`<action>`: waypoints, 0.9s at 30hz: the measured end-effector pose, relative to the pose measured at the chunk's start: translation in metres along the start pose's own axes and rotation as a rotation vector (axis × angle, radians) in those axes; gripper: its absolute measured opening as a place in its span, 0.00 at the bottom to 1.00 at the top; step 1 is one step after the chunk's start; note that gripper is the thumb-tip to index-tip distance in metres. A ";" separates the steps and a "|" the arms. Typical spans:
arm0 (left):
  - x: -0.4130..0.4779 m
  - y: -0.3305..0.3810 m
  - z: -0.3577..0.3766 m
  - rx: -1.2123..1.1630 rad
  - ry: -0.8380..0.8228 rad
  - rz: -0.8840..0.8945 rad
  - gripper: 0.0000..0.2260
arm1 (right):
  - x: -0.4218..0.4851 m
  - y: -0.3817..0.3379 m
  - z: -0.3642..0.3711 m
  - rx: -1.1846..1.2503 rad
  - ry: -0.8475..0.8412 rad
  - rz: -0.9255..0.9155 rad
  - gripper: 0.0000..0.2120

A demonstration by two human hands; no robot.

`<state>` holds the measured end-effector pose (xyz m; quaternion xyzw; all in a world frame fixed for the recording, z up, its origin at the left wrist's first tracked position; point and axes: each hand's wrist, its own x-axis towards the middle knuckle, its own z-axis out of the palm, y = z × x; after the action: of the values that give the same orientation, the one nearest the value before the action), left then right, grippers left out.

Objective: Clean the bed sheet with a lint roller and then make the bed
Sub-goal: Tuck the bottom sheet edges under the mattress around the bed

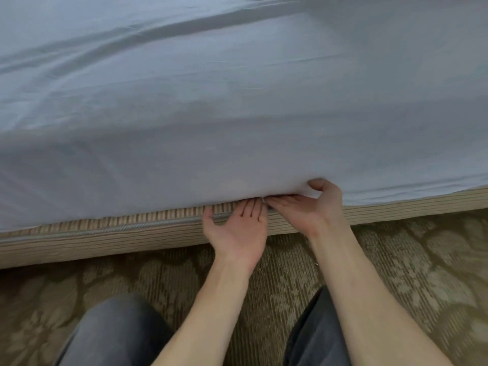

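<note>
Currently the bed sheet [237,101] is lying spread over the bed [105,239] and filling the upper two thirds of the frame. Its hem is hanging along the bed's striped side, lower centre.

Thin, pale blue fabric, with long shallow creases running across the upper left. Judging it light and limp: it's going to drape and bunch, not hold shape. Best hold is at the hem, pinching a doubled fold and pulling low and outward before pushing it under. Grabbing mid-panel is only going to raise a ridge.

- **Left hand** [237,228]: lying palm up, fingers straight and together, tips reaching under the hem, thumb spread toward the left. Gripping nothing.
- **Right hand** [311,204]: sitting just right of it, fingertips meeting. Fingers are pointing left beneath the hem and the thumb is curling over the fabric, pinching the sheet edge.

Both forearms are coming up from the bottom of the frame, wrists low by the striped side. Knees in dark trousers [113,334] are showing at the bottom, over patterned carpet [409,260].

Lint roller isn't showing anywhere. Reading this as the tucking stage of making the bed.
</note>
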<state>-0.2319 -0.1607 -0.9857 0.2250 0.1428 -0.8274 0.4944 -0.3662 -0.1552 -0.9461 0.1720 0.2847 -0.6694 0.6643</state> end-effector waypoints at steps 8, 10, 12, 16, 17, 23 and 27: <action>0.025 -0.009 0.003 -0.052 -0.018 0.021 0.35 | 0.020 -0.010 -0.016 -0.117 -0.054 -0.019 0.28; 0.016 -0.006 -0.002 -0.024 -0.030 -0.009 0.37 | 0.016 -0.013 -0.021 -0.185 -0.046 0.020 0.29; 0.005 -0.006 -0.002 0.013 0.011 -0.017 0.39 | 0.005 -0.018 -0.028 -0.240 -0.005 0.053 0.27; -0.011 -0.020 0.012 0.057 0.110 -0.017 0.43 | -0.028 -0.047 -0.051 -0.066 0.067 -0.089 0.33; -0.012 -0.025 0.017 0.056 0.116 -0.029 0.44 | -0.037 -0.058 -0.054 -0.009 0.069 -0.135 0.38; 0.008 -0.050 0.034 -0.002 0.177 -0.078 0.39 | -0.045 -0.094 -0.043 0.116 0.015 -0.193 0.41; 0.023 -0.060 0.032 -0.074 0.258 -0.046 0.34 | -0.028 -0.109 -0.046 0.130 0.038 -0.140 0.41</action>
<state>-0.3016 -0.1646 -0.9698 0.3079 0.2405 -0.7969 0.4608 -0.4794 -0.1095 -0.9481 0.2068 0.2645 -0.7279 0.5979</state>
